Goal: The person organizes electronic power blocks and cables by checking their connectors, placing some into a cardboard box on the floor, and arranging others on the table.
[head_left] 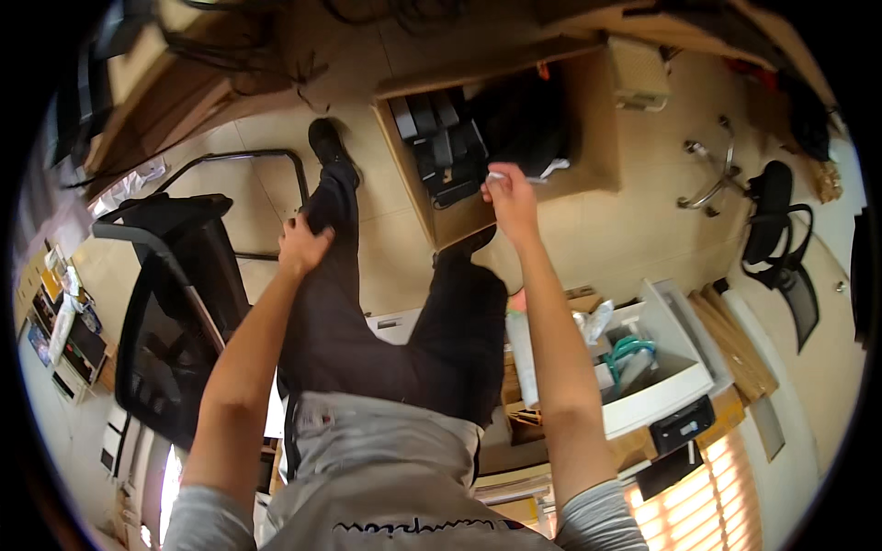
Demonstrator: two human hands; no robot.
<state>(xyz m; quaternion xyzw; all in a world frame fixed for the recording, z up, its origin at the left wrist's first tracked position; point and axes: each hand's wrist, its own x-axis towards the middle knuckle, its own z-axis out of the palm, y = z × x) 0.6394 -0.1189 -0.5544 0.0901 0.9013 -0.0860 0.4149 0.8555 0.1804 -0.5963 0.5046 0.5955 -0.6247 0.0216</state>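
My right hand is closed, with its fingers pinched on a thin white thing that looks like a strip or cord. A pale end shows past the hand; blur hides its exact kind. Below that hand stands an open cardboard box. Inside it, dark and grey box-shaped items lie on the left and a black heap on the right. My left hand is at my dark trouser leg, thumb and fingers apart, holding nothing.
A black mesh office chair stands close on my left, its tubular frame near my foot. To the right is an open white drawer with green and white items. Farther right are another black chair and a chrome chair base.
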